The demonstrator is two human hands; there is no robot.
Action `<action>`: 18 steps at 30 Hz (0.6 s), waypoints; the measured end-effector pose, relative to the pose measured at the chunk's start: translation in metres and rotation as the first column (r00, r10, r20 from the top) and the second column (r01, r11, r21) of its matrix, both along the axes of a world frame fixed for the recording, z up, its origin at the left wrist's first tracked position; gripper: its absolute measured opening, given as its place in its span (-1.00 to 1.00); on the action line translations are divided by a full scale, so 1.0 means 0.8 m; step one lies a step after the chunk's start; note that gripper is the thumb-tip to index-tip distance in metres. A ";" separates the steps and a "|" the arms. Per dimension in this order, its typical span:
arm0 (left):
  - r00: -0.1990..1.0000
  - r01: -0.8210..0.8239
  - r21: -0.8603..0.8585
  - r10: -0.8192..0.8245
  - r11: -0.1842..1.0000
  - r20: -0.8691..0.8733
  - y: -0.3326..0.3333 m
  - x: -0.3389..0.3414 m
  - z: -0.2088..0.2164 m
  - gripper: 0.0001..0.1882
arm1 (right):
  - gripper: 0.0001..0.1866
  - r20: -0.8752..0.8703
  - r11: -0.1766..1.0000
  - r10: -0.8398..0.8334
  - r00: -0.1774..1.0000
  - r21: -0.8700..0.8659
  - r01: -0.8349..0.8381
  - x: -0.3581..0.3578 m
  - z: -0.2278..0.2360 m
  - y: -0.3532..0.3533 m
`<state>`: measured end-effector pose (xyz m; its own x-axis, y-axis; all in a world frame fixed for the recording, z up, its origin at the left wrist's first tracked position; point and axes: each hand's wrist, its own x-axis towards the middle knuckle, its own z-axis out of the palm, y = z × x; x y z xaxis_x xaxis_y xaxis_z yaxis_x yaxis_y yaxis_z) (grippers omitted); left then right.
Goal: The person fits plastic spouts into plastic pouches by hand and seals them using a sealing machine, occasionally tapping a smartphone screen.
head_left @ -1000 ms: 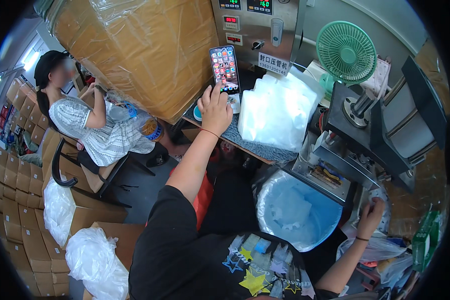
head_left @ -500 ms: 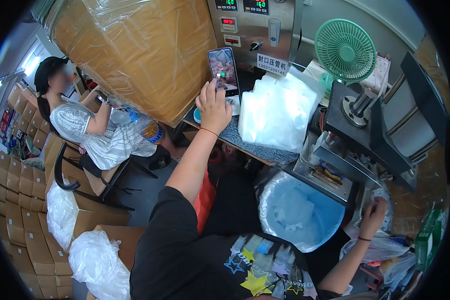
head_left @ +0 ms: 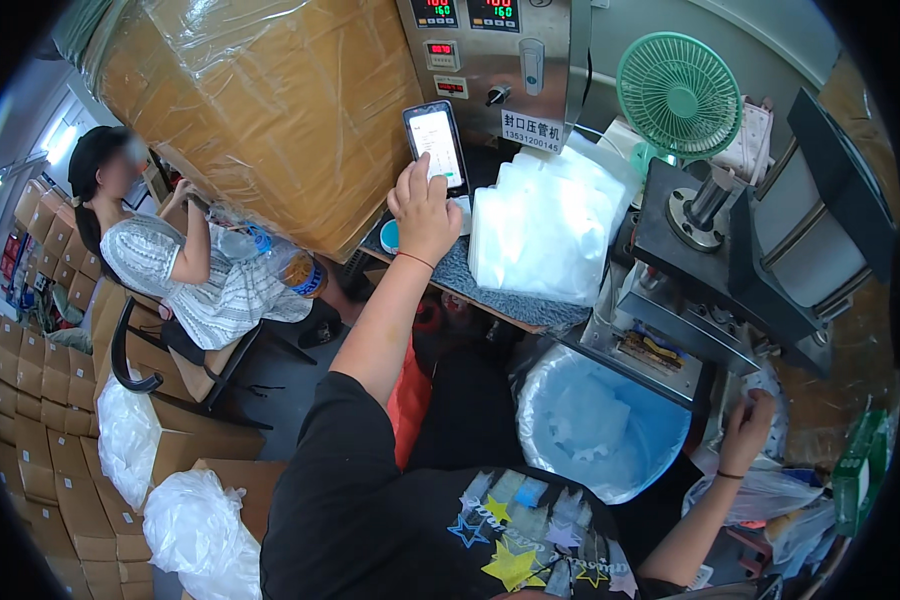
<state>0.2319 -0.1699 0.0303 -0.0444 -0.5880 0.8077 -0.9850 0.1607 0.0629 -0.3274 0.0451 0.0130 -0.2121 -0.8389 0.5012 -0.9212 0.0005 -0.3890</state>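
A smartphone (head_left: 437, 140) with a lit, mostly white screen leans upright at the foot of the steel control box. My left hand (head_left: 426, 214) reaches up to it, a fingertip on the lower screen and the other fingers loosely apart, holding nothing. Just right of it lies a stack of clear plastic bags (head_left: 545, 235) on a grey cloth-covered shelf (head_left: 450, 280). My right hand (head_left: 747, 432) is low at the right, beside the press machine (head_left: 685, 235) and above crumpled plastic bags (head_left: 770, 497). Its fingers are curled, and whatever they hold is hidden.
A blue bin (head_left: 660, 425) with a clear liner stands below the shelf. A green fan (head_left: 680, 95) is behind the press. A large taped carton (head_left: 270, 110) rises at the left. Beyond it a person (head_left: 210, 260) sits on a chair, near stacked cartons (head_left: 80, 500).
The phone screen has switched from a colourful picture to a mostly white page. My left fingertip has shifted slightly on it. My right hand stays nearly in place. The view has tilted slightly.
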 end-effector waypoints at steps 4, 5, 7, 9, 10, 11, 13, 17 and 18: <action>1.000 -0.007 0.008 0.008 1.000 -0.024 0.001 0.006 0.002 -0.61 | -0.86 -0.009 1.000 0.009 1.000 -0.013 -0.009 -0.003 -0.003 -0.001; 0.999 -0.018 0.002 0.018 1.000 -0.027 0.001 0.007 0.002 -0.60 | -0.86 -0.010 1.000 0.009 1.000 -0.014 -0.009 -0.004 -0.003 -0.001; 0.999 -0.031 -0.005 0.031 1.000 -0.029 0.000 0.008 0.003 -0.59 | -0.86 -0.021 0.999 0.026 0.999 -0.030 -0.026 -0.005 -0.003 -0.002; 0.999 -0.038 -0.012 0.038 0.999 -0.039 -0.001 0.011 0.006 -0.61 | -0.86 -0.010 0.999 0.024 1.000 -0.029 -0.025 0.000 0.000 -0.002; 0.998 -0.039 -0.013 0.039 0.999 -0.039 -0.002 0.012 0.007 -0.61 | -0.86 0.000 0.999 0.022 1.000 -0.026 -0.022 0.001 0.002 -0.001; 0.999 -0.037 -0.010 0.037 0.999 -0.031 -0.003 0.015 0.008 -0.63 | -0.86 0.000 0.999 0.023 1.000 -0.027 -0.023 0.001 0.002 -0.002; 0.999 -0.035 -0.006 0.035 0.999 -0.023 -0.006 0.018 0.013 -0.64 | -0.85 0.003 1.000 0.014 1.000 -0.011 -0.014 0.000 0.001 -0.001; 0.999 -0.041 0.026 0.041 0.999 0.001 -0.011 0.020 0.025 -0.70 | -0.85 -0.042 0.999 0.009 0.999 -0.032 -0.010 -0.008 -0.007 -0.001; 0.999 -0.045 0.034 0.045 0.998 -0.001 -0.013 0.020 0.026 -0.71 | -0.85 -0.053 0.999 0.009 0.999 -0.035 -0.011 -0.010 -0.007 0.000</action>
